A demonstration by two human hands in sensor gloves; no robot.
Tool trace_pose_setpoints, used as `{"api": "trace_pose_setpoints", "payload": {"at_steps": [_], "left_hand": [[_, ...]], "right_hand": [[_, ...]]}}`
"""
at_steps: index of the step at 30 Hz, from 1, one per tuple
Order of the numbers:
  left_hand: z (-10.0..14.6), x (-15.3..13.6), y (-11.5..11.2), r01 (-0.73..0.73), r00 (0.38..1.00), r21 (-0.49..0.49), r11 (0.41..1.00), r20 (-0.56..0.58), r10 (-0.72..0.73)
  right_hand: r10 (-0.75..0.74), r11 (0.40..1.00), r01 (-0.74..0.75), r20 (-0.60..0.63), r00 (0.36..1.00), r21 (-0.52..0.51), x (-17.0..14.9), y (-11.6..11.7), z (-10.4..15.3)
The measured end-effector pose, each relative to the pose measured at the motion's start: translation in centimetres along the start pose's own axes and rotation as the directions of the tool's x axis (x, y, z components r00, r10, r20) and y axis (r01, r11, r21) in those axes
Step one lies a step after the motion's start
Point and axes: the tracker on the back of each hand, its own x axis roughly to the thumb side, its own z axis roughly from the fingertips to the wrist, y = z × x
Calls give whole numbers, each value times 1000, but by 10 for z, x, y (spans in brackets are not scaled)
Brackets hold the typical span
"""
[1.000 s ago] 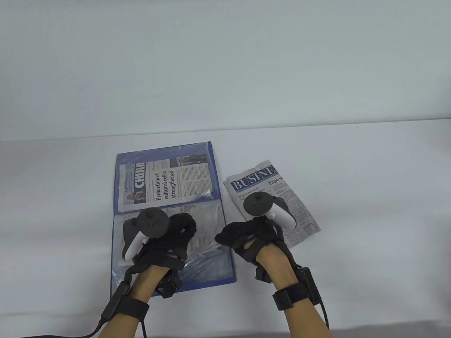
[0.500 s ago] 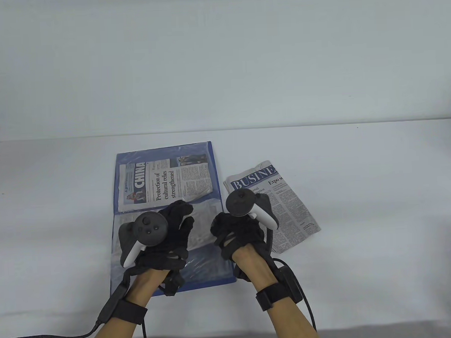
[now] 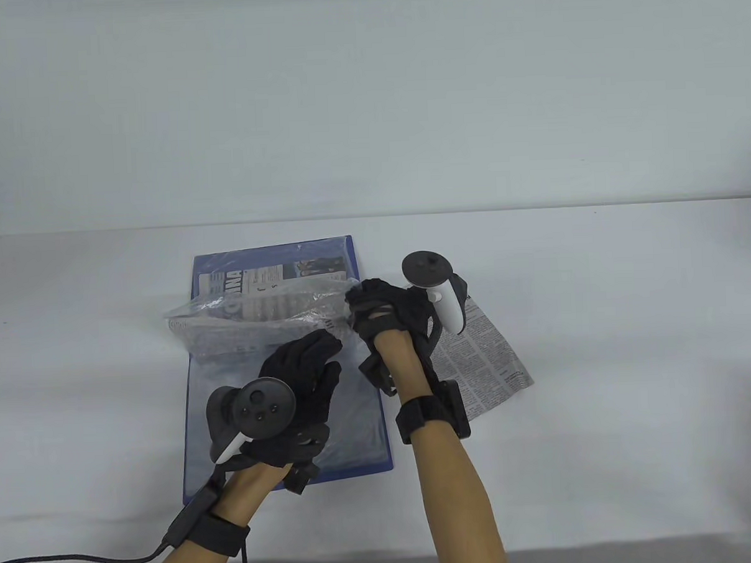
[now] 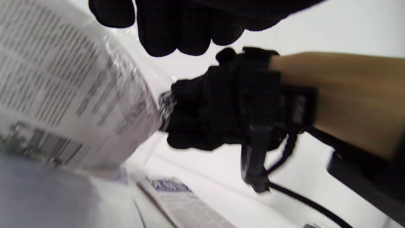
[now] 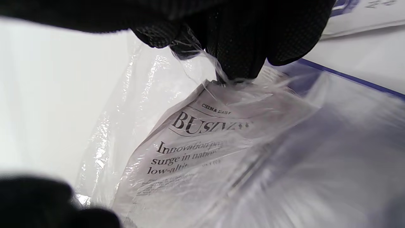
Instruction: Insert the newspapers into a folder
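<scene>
A blue folder (image 3: 383, 458) lies open on the white table. My right hand (image 3: 358, 310) pinches the right edge of a clear plastic sleeve (image 3: 259, 314) with a newspaper inside and holds it raised over the folder's middle. The right wrist view shows my fingertips (image 5: 240, 50) pinching the sleeve (image 5: 202, 148), with a "Business" headline inside. A "China" newspaper (image 3: 269, 277) in the far half is partly hidden behind the sleeve. My left hand (image 3: 311, 365) is open, fingers spread, above the folder's near half. In the left wrist view the sleeve (image 4: 72, 95) rises left of my right hand (image 4: 215, 110).
A loose folded newspaper (image 3: 485, 364) lies on the table right of the folder, partly under my right forearm; it also shows in the left wrist view (image 4: 180, 196). A black cable (image 3: 83, 558) runs off the near left edge. A pale wall stands behind the table.
My right hand moved from the loose newspaper to the folder, pinched the near sleeve's edge and lifted it up and away. My left hand slid back toward me, off the sleeve.
</scene>
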Motion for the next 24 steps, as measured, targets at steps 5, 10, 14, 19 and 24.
{"api": "trace_pose_setpoints", "payload": {"at_steps": [5,10,14,19,24], "left_hand": [[-8,-18,-8,-79,996,-112,990,-59,73],[-14,-35,-9,-187,980,-158,969,-102,173],[-16,-46,-9,-240,965,-169,956,-153,215],[-18,-54,-16,-250,957,-220,943,-202,207],[-18,-55,-29,-184,968,-342,922,-225,110]], "right_hand": [[-83,996,82,-23,996,-35,2,-8,-31],[-110,992,107,-44,993,-74,0,-10,-51],[-54,997,51,-50,997,-64,1,-7,-53],[37,998,-37,-2,999,-53,6,-9,-40],[84,996,-85,48,995,30,-4,-3,-14]]}}
